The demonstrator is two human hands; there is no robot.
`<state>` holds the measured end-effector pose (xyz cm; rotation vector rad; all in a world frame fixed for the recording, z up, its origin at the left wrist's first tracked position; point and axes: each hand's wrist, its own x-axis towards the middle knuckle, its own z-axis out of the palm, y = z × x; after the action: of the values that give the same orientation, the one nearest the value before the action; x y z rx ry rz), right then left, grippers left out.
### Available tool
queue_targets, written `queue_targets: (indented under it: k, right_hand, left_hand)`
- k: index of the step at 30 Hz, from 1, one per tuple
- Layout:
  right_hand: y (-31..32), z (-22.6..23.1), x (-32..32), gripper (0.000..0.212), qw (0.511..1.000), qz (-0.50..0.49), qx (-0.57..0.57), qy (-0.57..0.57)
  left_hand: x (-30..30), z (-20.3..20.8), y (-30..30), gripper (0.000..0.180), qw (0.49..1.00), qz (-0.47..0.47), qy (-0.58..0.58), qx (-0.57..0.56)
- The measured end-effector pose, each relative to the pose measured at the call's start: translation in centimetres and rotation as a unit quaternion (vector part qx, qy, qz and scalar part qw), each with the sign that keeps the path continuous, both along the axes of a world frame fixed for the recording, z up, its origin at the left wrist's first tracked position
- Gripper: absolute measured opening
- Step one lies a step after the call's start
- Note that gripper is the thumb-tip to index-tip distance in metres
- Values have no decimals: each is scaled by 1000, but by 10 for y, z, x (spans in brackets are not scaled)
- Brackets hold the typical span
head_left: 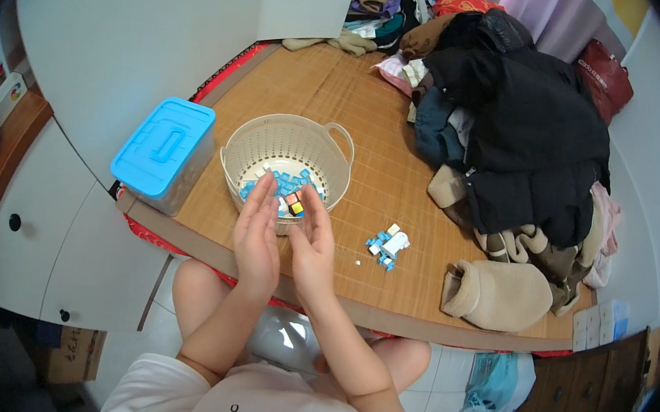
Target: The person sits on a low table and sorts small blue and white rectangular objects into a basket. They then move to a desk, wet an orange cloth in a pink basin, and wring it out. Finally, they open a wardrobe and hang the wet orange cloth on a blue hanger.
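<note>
My left hand (259, 239) and my right hand (313, 243) are raised over the near rim of a beige plastic basket (289, 133). Their palms face each other with a gap between them, and the fingers are stretched out. Between the fingertips shows a small puzzle cube (295, 204) with yellow, orange and white faces. It appears beside my right fingers; whether they touch it I cannot tell. Several blue and white plastic blocks (288, 179) lie in the basket, partly hidden by my hands.
Right of the basket lies a cluster of blue and white pieces (387, 247) on the bamboo mat (368, 154). A clear box with a blue lid (164, 147) stands at the left. Black jackets (532, 123) and other clothes pile up at the right, near a beige fleece item (502, 295).
</note>
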<state>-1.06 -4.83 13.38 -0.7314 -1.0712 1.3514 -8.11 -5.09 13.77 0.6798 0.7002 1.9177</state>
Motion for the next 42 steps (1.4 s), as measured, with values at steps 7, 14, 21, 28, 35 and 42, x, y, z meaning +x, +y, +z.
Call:
queue_targets:
  k: [7,14,21,28,35,42]
  right_hand:
    - [-14,-26,52,53,994,-96,-16,-42]
    - [-1,-111,112,49,944,-221,-4,-244]
    - [3,-129,126,45,886,-243,23,-394]
    - [-14,-117,123,35,861,-239,64,-444]
    - [-28,-115,129,37,902,-260,-24,-345]
    - [-30,-138,122,59,945,-222,-76,-230]
  left_hand:
    - [33,-22,-5,42,995,-83,48,2]
    - [65,-86,3,44,901,-223,371,-27]
    - [80,-127,8,41,906,-279,309,-73]
    - [81,-142,10,39,908,-272,312,-70]
    - [82,-137,9,38,903,-254,339,-74]
    - [86,-138,13,41,891,-314,310,-105]
